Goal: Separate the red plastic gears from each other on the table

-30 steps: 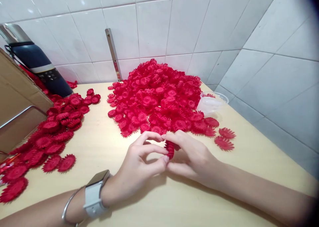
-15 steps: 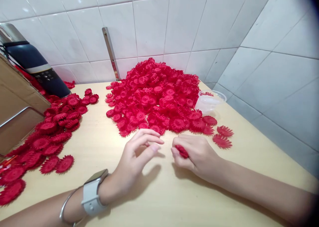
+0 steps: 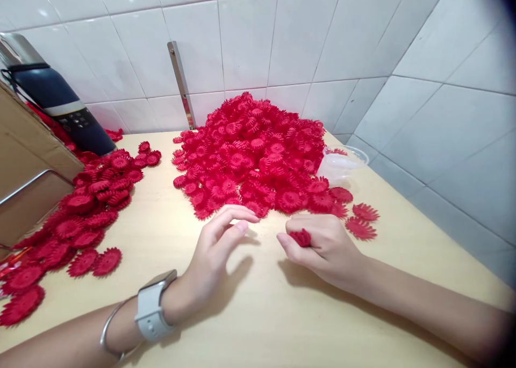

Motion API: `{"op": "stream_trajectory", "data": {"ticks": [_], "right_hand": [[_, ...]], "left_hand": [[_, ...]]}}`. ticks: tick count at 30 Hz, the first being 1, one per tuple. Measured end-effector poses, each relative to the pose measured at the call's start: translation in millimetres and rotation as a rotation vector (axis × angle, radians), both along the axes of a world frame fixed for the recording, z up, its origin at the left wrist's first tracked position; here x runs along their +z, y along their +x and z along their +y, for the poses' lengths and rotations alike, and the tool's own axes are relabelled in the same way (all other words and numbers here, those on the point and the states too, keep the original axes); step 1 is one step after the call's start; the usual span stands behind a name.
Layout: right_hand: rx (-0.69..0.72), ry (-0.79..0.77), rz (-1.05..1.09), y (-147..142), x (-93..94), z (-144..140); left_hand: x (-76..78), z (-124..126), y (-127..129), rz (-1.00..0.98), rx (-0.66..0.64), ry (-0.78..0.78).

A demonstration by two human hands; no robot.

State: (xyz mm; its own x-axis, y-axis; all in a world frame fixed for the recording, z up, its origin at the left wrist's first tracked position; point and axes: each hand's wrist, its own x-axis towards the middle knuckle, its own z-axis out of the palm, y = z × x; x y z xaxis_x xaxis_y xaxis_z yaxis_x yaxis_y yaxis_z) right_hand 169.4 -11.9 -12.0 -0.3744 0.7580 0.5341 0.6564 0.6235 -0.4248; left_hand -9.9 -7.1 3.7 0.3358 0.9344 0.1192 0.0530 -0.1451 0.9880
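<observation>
My right hand is closed around a bunched red felt flower piece, whose folded edge pokes out between thumb and curled fingers. Most of that piece is hidden in the fist. My left hand hovers over the table with its fingers bent and apart, holding nothing. Just beyond both hands rises a large heap of red fringed flower discs. Two loose red discs lie to the right of my right hand.
A clear plastic cup lies beside the heap. More red discs spread along the left, by a cardboard box. A dark blue bottle leans behind it. A metal strip stands against the tiled wall.
My right hand has shifted slightly right, and its thumb has lifted off the red piece, which shows at a new angle. The left hand has drawn back a little leftward, still empty.
</observation>
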Motion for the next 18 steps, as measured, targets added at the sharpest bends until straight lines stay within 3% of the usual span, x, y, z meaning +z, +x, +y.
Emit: {"op": "stream_trajectory", "data": {"ticks": [9,14,18], "right_hand": [[-0.015,0.086,0.112,2.9,-1.8,2.4],[-0.012,-0.094,0.1,4.1,-1.9,1.1],[-0.026,-0.126,-0.007,4.0,-2.8,2.5]], "left_hand": [[-2.2,-0.3,1.7,-0.091,-0.008,-0.031],[-0.6,-0.4,2.1,-0.094,-0.001,-0.064],[-1.4,-0.3,2.4,-0.067,0.02,-0.051]]}}
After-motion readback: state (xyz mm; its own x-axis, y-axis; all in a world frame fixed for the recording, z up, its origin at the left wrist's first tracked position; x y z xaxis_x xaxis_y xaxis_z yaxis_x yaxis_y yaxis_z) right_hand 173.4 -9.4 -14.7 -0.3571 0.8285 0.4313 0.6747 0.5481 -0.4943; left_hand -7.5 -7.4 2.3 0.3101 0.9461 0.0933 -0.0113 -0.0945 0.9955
